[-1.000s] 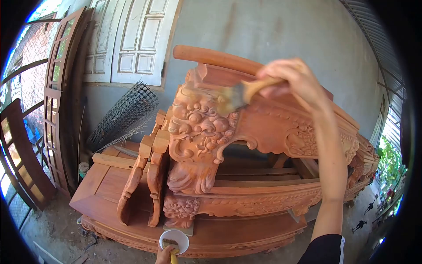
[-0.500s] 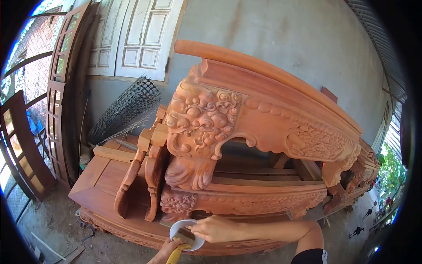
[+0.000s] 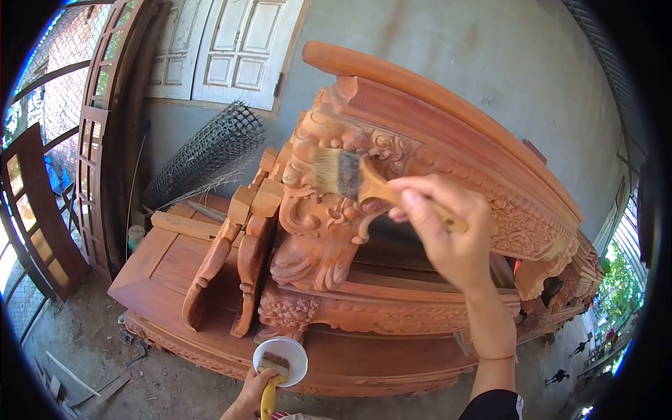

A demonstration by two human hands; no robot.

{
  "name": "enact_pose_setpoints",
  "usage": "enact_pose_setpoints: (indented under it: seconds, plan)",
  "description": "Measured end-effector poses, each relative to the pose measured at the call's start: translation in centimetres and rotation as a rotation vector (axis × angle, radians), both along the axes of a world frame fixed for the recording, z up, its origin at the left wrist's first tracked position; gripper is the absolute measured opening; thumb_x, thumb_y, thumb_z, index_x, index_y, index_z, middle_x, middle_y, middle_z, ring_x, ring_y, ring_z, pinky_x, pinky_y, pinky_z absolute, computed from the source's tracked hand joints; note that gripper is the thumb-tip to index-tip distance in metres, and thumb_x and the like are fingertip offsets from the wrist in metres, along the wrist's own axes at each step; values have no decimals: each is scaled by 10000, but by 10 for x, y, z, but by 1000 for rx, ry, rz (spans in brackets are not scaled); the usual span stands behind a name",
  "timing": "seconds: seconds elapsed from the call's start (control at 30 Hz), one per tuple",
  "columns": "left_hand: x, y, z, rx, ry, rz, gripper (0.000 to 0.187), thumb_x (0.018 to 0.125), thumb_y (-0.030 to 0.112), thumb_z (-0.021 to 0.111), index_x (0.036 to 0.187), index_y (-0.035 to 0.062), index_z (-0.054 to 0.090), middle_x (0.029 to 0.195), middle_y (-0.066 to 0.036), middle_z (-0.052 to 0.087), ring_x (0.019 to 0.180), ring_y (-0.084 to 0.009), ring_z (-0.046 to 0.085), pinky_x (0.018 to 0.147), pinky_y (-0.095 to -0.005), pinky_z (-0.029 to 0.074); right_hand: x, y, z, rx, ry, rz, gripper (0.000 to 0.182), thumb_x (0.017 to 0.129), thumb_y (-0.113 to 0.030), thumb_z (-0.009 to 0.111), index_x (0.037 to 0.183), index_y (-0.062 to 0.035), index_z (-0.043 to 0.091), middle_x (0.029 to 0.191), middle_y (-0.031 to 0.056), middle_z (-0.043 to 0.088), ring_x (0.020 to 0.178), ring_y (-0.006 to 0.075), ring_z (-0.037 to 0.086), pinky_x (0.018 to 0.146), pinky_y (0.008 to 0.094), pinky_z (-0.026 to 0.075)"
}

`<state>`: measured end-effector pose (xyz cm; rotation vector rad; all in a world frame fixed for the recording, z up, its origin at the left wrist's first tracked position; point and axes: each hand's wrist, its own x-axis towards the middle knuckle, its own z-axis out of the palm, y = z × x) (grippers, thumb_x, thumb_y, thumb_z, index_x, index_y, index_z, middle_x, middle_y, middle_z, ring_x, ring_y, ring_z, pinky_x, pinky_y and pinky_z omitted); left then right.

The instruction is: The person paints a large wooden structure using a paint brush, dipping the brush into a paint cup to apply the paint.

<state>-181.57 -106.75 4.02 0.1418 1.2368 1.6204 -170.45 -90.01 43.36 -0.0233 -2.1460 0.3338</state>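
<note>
My right hand grips the wooden handle of a wide paintbrush, its pale bristles pointing left. They overlap the carved scrollwork on the leg of a reddish-brown wooden table. Low in the view, my left hand is closed at the side of a white bowl. The same hand holds a second paintbrush with a yellow handle, whose dark bristles lie inside the bowl. Much of the left-hand fingers is hidden behind the bowl and handle.
The carved table rests on a lower wooden piece. Two curved wooden legs lean left of it, near a roll of black mesh. Panelled shutters and a grey wall stand behind. Wood scraps lie on the floor.
My right hand has risen from the bowl to the carved leg, bringing the wide paintbrush into full view. The left hand stays low with the bowl, and the view has shifted slightly.
</note>
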Motion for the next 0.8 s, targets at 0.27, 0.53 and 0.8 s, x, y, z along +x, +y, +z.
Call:
enact_pose_setpoints:
  seconds: [0.27,0.53,0.8]
  plan:
    - [-5,-5,-3,83,-38,135,297,761,88,574,1043,-4,553,871,-101,620,694,-193,612,589,-293,514,21,-15,24,307,299,-318,106,839,0,576,909,9,655,736,81,638,650,139,633,555,244,472]
    - [-2,7,-16,-2,-12,16,320,772,78,576,1078,-3,527,915,-106,612,752,-206,621,608,-309,528,-32,-17,42,687,-104,-31,209,764,-80,675,971,-49,672,919,102,670,758,217,662,656,298,547]
    - [12,9,-43,151,5,40,182,809,159,606,950,45,596,687,-38,598,555,-136,563,464,-239,441,50,-3,93,761,-515,-332,205,778,-76,646,978,-43,681,910,119,680,816,233,661,716,305,530]
